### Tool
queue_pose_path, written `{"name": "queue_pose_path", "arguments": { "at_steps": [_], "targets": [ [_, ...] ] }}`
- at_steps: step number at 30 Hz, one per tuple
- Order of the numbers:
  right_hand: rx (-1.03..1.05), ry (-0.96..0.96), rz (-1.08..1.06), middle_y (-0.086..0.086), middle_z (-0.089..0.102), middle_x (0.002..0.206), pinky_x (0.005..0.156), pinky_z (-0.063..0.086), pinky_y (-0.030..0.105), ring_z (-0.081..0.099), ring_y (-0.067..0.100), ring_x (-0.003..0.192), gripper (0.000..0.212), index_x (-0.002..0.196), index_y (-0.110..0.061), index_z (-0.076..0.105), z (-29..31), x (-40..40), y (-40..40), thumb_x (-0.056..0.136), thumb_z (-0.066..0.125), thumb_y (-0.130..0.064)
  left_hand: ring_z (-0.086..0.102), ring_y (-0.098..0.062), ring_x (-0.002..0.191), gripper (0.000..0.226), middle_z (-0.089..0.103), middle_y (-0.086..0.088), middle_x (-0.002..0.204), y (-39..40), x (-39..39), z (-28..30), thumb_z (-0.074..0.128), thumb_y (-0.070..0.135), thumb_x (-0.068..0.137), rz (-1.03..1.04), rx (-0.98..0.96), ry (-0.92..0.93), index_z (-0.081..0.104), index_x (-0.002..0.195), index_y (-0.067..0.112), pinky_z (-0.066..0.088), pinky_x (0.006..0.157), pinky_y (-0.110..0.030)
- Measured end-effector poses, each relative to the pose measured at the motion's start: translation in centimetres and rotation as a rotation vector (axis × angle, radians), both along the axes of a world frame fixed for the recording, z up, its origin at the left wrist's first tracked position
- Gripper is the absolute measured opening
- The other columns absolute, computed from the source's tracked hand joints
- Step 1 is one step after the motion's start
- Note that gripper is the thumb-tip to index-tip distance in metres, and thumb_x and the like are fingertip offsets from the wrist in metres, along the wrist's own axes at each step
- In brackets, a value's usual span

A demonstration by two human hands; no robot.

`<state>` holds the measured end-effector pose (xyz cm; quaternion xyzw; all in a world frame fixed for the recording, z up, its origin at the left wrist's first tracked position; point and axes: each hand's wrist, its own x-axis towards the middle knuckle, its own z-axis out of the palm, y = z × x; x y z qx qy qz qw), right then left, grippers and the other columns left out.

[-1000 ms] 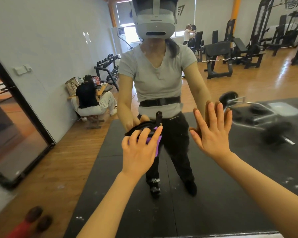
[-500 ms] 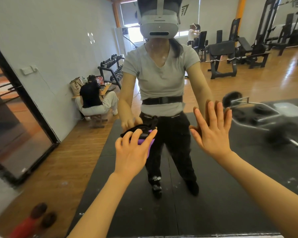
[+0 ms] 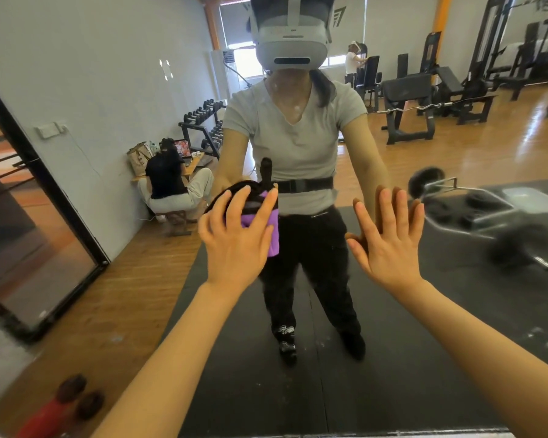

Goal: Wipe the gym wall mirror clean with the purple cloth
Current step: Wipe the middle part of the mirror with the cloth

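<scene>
The wall mirror (image 3: 424, 343) fills the view and reflects me, a person in a grey shirt with a headset. My left hand (image 3: 234, 238) presses the purple cloth (image 3: 271, 230) flat against the glass at about waist height of my reflection, fingers spread over it. A black strap or handle sticks up behind the cloth. My right hand (image 3: 388, 238) lies flat on the mirror to the right, fingers apart, holding nothing. White specks and smears show on the glass near the lower right.
The mirror's black frame edge (image 3: 41, 172) runs down the left side beside a grey wall. In the reflection are a seated person (image 3: 171, 184), a dumbbell rack (image 3: 203, 121), weight machines and a barbell on a black mat. A red object (image 3: 51, 415) lies at lower left.
My left hand has slid the purple cloth upward along the mirror, from hip height to waist height of my reflection. My right hand has stayed flat on the glass.
</scene>
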<state>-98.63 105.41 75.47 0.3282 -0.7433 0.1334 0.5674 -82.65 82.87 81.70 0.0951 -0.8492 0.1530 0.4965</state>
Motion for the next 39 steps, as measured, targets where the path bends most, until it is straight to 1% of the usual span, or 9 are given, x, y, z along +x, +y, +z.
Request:
{"name": "queue_pose_path", "arguments": {
  "at_steps": [3,6,8,13,17,21,26,32,39],
  "targets": [
    [-0.003,-0.002,0.001,0.009,-0.011,0.167,0.122,-0.005,0.055,-0.01,0.031,0.153,0.073,0.161,-0.025,0.011,0.0,-0.2,0.0,0.1,0.042,-0.052,0.034,-0.033,0.137,0.059,0.033,-0.005,0.15,0.0,0.1,-3.4,0.063,0.036,0.091,-0.109,-0.177,-0.055,0.044,0.146,0.037,0.028,0.106,-0.051],
    [-0.005,0.012,0.002,0.01,-0.011,0.167,0.121,-0.004,0.055,-0.01,0.031,0.153,0.073,0.161,-0.026,0.01,-0.1,-0.2,-0.1,0.1,0.04,-0.052,0.031,-0.034,0.14,0.089,0.03,-0.005,0.154,-0.4,1.0,-7.2,0.083,0.029,0.071,-0.146,-0.31,-0.279,0.039,0.148,0.034,0.023,0.111,-0.052],
    [0.002,0.006,-0.005,0.01,-0.012,0.167,0.121,-0.004,0.056,-0.011,0.032,0.153,0.072,0.161,-0.026,0.009,0.0,-0.2,-0.1,0.101,0.039,-0.053,0.029,-0.035,0.14,0.094,0.028,-0.007,0.156,-0.7,1.0,-6.9,0.085,0.031,0.069,-0.137,-0.344,-0.276,0.037,0.15,0.033,0.021,0.113,-0.053],
    [-0.002,0.001,0.009,0.009,-0.013,0.167,0.121,-0.005,0.055,-0.011,0.031,0.153,0.071,0.161,-0.026,0.007,0.0,0.0,-0.1,0.101,0.037,-0.053,0.016,-0.038,0.146,0.075,0.019,-0.011,0.158,0.8,-1.2,-2.5,0.072,0.037,0.082,-0.142,-0.251,-0.077,0.042,0.15,0.029,0.004,0.12,-0.053],
    [0.014,-0.012,0.037,0.007,-0.013,0.167,0.122,-0.006,0.053,-0.011,0.03,0.153,0.069,0.16,-0.026,0.009,0.2,0.1,0.3,0.101,0.037,-0.046,-0.003,-0.033,0.153,0.074,0.009,-0.006,0.163,2.3,-2.5,-4.4,0.069,0.033,0.086,-0.245,-0.318,-0.187,0.037,0.152,0.032,0.002,0.12,-0.055],
    [0.045,-0.047,0.066,0.006,-0.01,0.168,0.122,-0.002,0.052,-0.008,0.029,0.154,0.059,0.157,-0.021,0.02,0.4,0.5,1.1,0.102,0.033,-0.039,0.0,-0.033,0.152,0.079,0.006,-0.003,0.164,3.0,-2.8,-6.3,0.075,0.033,0.082,-0.268,-0.335,-0.269,0.038,0.152,0.032,0.001,0.119,-0.056],
    [0.092,-0.019,0.051,0.006,-0.009,0.168,0.123,-0.002,0.049,-0.006,0.028,0.154,0.059,0.158,-0.02,0.019,0.3,-0.5,1.9,0.103,0.034,-0.038,-0.007,-0.032,0.153,0.079,0.018,-0.004,0.162,1.0,-1.5,-6.6,0.077,0.033,0.08,-0.238,-0.345,-0.253,0.04,0.15,0.033,-0.002,0.121,-0.056],
    [0.09,-0.01,0.057,0.007,-0.009,0.167,0.124,-0.004,0.048,-0.006,0.028,0.154,0.058,0.157,-0.02,0.021,0.1,-0.8,1.8,0.104,0.034,-0.038,0.002,-0.037,0.152,0.067,0.008,-0.002,0.166,4.6,-4.0,-6.0,0.065,0.039,0.092,-0.26,-0.322,-0.24,0.037,0.152,0.036,0.008,0.119,-0.06],
    [0.085,0.008,0.039,0.007,-0.009,0.167,0.124,-0.005,0.048,-0.007,0.028,0.154,0.059,0.157,-0.019,0.019,-0.1,-1.0,1.7,0.104,0.033,-0.04,-0.01,-0.029,0.153,0.074,-0.012,-0.004,0.167,-2.0,-1.1,-3.4,0.046,0.041,0.097,-0.108,-0.275,-0.072,0.007,0.159,0.033,-0.007,0.122,-0.05]
  ]
}}
